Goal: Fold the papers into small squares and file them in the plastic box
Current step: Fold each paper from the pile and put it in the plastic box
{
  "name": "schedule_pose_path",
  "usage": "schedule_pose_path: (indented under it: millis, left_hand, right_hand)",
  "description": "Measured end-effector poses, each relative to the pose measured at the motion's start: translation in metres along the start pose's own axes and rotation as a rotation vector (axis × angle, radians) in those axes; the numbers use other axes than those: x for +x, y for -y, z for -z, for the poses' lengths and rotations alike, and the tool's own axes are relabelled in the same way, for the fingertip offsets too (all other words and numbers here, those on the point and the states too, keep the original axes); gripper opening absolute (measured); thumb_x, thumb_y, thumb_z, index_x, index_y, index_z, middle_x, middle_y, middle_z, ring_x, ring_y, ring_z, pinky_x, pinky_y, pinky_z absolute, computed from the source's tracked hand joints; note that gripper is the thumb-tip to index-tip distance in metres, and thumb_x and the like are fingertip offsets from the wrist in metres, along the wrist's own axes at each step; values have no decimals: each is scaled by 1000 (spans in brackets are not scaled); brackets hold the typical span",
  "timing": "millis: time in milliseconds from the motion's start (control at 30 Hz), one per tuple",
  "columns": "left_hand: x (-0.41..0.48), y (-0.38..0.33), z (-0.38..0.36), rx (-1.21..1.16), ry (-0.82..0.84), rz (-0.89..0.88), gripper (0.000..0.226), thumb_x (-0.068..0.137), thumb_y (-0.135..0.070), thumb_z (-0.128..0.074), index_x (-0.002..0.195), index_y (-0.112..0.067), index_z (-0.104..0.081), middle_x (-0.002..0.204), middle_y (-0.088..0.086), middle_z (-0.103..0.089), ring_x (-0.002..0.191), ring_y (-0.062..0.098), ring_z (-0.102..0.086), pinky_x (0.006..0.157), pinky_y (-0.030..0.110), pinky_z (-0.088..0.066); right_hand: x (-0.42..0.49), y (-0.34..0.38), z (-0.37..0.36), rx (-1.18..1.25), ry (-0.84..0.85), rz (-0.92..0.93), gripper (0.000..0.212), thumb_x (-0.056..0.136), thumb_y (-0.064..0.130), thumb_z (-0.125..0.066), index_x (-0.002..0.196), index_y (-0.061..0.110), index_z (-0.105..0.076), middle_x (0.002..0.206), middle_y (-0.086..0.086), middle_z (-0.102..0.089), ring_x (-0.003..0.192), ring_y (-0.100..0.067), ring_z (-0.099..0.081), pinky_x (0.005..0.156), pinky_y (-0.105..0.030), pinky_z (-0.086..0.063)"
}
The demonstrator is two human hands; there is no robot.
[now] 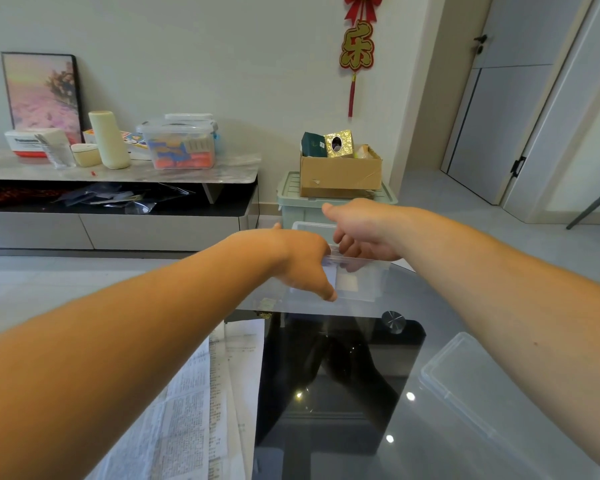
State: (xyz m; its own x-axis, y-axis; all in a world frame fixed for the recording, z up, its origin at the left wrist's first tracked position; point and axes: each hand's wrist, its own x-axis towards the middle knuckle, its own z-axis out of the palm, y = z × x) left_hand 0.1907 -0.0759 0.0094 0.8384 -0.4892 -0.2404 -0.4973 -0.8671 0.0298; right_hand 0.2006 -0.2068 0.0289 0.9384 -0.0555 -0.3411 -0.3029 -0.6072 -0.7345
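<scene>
A clear plastic box (364,285) stands at the far edge of the glass table (430,341). Through its front wall I see pale folded paper squares (347,282). My left hand (302,261) grips the box's left end, thumb down on the front wall and fingers hidden behind. My right hand (361,230) reaches over the box from the right, its fingers curled down inside the rim; whether they hold anything is hidden. Several unfolded printed papers (194,410) lie flat at the near left, partly under my left forearm.
The box's clear lid (465,379) lies on the glass at the near right. A metal stud (393,320) sits in the table just before the box. Beyond the table are a green bin (291,202) carrying a cardboard carton (340,174), and a low cluttered sideboard (118,174).
</scene>
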Motion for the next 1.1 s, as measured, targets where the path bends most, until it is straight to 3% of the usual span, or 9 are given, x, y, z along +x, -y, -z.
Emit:
schedule_pose_path:
  millis: [100,167,300,367,567,633,833,933,1100]
  left_hand:
    - [3,-6,4,-27,40,9,74,86,-58,-67,146,-20,-45,136,2,-57,122,25,-54,110,45,-39]
    - [4,-7,3,-32,33,9,74,86,-56,-69,146,-20,-45,137,2,-56,122,25,-54,109,44,-40]
    - [-1,2,-8,17,-67,-24,75,88,-54,-67,149,-21,-38,148,1,-48,139,26,-42,122,54,-11]
    - [-7,8,-12,40,-179,-60,79,88,-52,-68,153,-22,-34,155,1,-41,145,24,-34,123,51,-8]
    - [-52,21,-9,-163,-456,-41,71,89,-44,-71,150,-24,-40,152,-1,-44,138,18,-41,117,38,-36]
    - [-77,25,-12,-258,-495,13,57,90,-44,-69,140,-25,-47,141,-3,-50,126,15,-51,107,35,-45]
    - [-175,25,-52,-243,-308,158,26,90,-57,-62,106,-39,-53,110,-17,-60,93,3,-59,88,21,-53]
    - [-225,15,-73,-186,-133,214,44,85,-69,-59,120,-46,-48,129,-23,-52,108,5,-56,99,22,-48]
    - [-272,-1,-94,-106,48,239,92,73,-78,-66,146,-37,-28,149,-15,-38,128,11,-44,108,31,-42]
  right_hand:
    - [0,-3,4,49,40,-2,57,104,54,-34,113,2,-52,121,-24,-59,114,-34,-65,92,-46,-57]
    - [-2,-5,4,53,59,-7,62,104,54,-33,129,-1,-48,106,-21,-58,110,-34,-66,92,-44,-57]
    - [-3,-6,2,-21,-20,18,63,104,55,-31,139,4,-44,105,-18,-58,99,-32,-67,92,-45,-57]
    - [-2,-8,2,-114,-117,66,63,104,55,-29,139,6,-47,107,-16,-62,95,-31,-67,95,-47,-55]
    - [-21,-14,14,-205,-315,298,48,104,46,-35,83,9,-58,84,-13,-63,91,-34,-66,88,-44,-53]
    - [-43,-19,16,-225,-357,379,50,105,42,-40,86,3,-65,91,-19,-68,92,-36,-66,84,-42,-53]
    - [-145,-57,-15,-356,-82,544,24,100,37,-50,93,24,-69,89,7,-69,84,-12,-64,82,-37,-57]
    - [-198,-78,-44,-386,103,547,20,97,45,-53,105,35,-69,99,23,-67,91,4,-60,87,-24,-52]
    - [-245,-106,-83,-399,231,516,30,96,52,-54,121,39,-62,113,22,-62,101,0,-60,93,-29,-53]
